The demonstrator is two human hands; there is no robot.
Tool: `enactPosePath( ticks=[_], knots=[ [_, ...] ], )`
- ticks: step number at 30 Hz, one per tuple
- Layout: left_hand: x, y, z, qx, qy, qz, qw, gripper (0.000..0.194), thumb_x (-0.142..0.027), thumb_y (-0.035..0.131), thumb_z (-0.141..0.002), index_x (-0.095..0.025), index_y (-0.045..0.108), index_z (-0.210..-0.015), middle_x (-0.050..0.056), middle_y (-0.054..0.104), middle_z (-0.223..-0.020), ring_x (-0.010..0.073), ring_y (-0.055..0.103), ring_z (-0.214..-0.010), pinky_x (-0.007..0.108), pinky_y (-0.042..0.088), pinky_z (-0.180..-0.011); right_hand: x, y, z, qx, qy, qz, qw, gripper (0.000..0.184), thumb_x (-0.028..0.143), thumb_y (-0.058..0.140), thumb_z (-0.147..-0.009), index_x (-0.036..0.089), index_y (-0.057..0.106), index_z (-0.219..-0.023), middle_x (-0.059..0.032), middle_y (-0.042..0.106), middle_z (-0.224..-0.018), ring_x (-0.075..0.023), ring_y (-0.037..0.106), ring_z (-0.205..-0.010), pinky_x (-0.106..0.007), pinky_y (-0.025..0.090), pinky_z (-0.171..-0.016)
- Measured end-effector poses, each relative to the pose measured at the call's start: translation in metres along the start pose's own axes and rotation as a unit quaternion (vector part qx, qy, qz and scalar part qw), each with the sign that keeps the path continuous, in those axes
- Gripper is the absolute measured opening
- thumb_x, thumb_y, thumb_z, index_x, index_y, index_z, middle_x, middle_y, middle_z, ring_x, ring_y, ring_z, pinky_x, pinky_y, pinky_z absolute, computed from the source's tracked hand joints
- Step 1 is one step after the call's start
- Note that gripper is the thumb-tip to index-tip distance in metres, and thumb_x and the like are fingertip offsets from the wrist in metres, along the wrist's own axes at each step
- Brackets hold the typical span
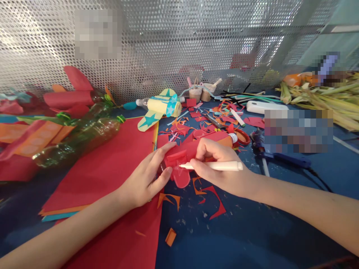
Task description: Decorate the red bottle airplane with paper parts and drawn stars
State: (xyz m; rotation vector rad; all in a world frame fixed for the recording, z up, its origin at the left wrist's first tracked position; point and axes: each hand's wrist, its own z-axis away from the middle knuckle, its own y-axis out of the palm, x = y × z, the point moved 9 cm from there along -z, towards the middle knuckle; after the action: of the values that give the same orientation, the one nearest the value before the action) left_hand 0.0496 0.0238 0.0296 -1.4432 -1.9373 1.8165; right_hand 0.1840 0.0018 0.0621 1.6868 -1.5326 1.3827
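Observation:
My right hand is closed around a white marker, its tip touching a red paper flap. That flap belongs to a bottle airplane covered in red and orange paper; its white cap shows beyond my right knuckles. Faint pale lines like a star run on the flap under the tip. My left hand grips the other end of the airplane, thumb on the near side and fingers over the top. Part of the airplane's body is hidden behind my right hand.
Behind lies a yellow bottle airplane with blue stars. Paper scraps, scissors and a glue gun lie around. Red paper sheets spread under my left arm. Green-capped plastic bottles lie left; a perforated metal panel stands behind.

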Motion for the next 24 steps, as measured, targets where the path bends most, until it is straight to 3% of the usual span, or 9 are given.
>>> enactPosePath(
  ticks=[5, 24],
  knots=[
    [-0.0002, 0.0001, -0.0002, 0.002, 0.002, -0.003, 1.0, 0.051, -0.04, 0.034, -0.096, -0.025, 0.025, -0.144, 0.01, 0.041, -0.146, 0.0279, 0.047, -0.127, 0.042, 0.042, -0.102, -0.0035, -0.0027, -0.0002, -0.012, 0.013, -0.001, 1.0, 0.027, 0.02, 0.056, -0.087, 0.023, 0.035, -0.071, 0.01, 0.041, -0.057, -0.0059, 0.04, -0.046, -0.019, 0.036, -0.045],
    [0.0006, 0.0008, -0.0001, 0.0, 0.004, 0.004, 1.0, 0.052, -0.039, 0.034, -0.096, -0.024, 0.023, -0.146, 0.011, 0.041, -0.147, 0.028, 0.045, -0.128, 0.044, 0.041, -0.104, -0.0032, 0.001, -0.0013, 0.008, 0.017, -0.011, 1.0, 0.025, 0.021, 0.057, -0.087, 0.023, 0.036, -0.072, 0.0094, 0.041, -0.058, -0.0063, 0.041, -0.048, -0.02, 0.034, -0.045]
  ],
)
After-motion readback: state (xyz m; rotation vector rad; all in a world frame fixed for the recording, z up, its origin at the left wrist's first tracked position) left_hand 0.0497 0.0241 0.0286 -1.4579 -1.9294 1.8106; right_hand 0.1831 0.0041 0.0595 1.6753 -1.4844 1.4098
